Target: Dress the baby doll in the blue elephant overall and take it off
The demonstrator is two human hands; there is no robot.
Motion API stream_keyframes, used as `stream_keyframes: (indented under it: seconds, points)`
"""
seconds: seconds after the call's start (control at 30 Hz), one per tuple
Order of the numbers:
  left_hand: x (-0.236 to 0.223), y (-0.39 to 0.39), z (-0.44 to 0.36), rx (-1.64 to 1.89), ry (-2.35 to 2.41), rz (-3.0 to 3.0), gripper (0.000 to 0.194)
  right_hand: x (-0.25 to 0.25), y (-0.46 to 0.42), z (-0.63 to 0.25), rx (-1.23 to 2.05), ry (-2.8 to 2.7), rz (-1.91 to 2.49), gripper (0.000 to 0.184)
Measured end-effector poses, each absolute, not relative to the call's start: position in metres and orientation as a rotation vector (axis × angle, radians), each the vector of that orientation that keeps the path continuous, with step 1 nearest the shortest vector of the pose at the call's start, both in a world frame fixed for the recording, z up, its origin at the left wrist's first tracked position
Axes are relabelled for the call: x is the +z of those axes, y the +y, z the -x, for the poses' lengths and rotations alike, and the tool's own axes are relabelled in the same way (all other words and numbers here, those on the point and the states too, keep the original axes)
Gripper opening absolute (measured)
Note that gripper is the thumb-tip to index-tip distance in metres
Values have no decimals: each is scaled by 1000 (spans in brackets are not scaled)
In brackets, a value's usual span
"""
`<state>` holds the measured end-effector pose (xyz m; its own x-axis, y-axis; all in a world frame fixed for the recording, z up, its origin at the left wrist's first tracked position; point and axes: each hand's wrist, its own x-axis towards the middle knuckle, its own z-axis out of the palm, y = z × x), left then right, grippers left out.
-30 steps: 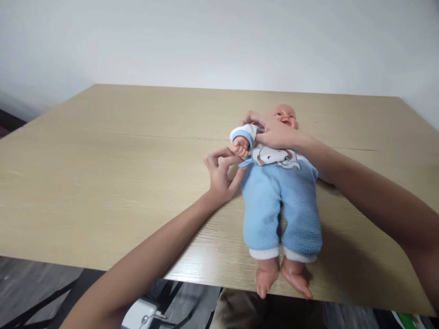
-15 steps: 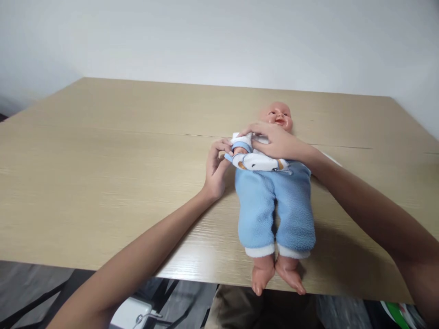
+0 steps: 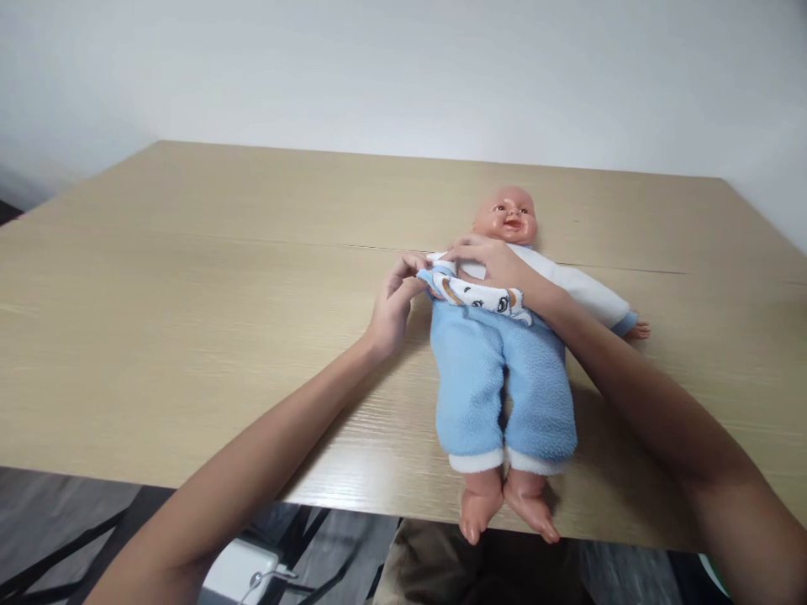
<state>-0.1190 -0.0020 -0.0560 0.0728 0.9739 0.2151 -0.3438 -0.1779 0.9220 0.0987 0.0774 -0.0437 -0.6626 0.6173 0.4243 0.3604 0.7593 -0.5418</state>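
Note:
A baby doll lies on its back, feet toward me, in a white top with blue cuffs and fuzzy blue overalls. The overalls' bib, white with an animal's face, is folded down at the waist. At the doll's side on my left, my left hand pinches a blue strap of the overalls. My right hand lies across the chest, fingers bent and closed on the bunched sleeve by that strap. The doll's hand on that side is mostly hidden.
The doll lies on a light wooden table, its feet reaching over the near edge. Behind stands a pale wall. Below the edge are a white box-like object with a cable and dark metal legs.
The strap and cuff at my left hand have shifted and bunched closer together. My right forearm has moved down and left, uncovering the doll's other arm. The bib is tilted differently.

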Motion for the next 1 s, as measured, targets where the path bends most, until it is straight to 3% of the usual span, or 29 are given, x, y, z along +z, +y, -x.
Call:
stream_keyframes:
  seconds: [0.2,0.33,0.6,0.8,1.0]
  points:
    - [-55,-2,117,1320,945,-926,25,-50,83,-98,634,-2406,706,29]
    - [-60,1,116,1332,996,-868,17,-47,82,-100,772,-2268,648,31]
    - [-74,15,121,1264,965,-740,23,-16,64,-110,1262,-2087,762,62]
    - [-82,20,128,1142,943,-872,26,-10,63,-115,1337,-2197,787,45]
    - [-77,15,131,1132,954,-945,20,-17,71,-123,1599,-1811,733,53]
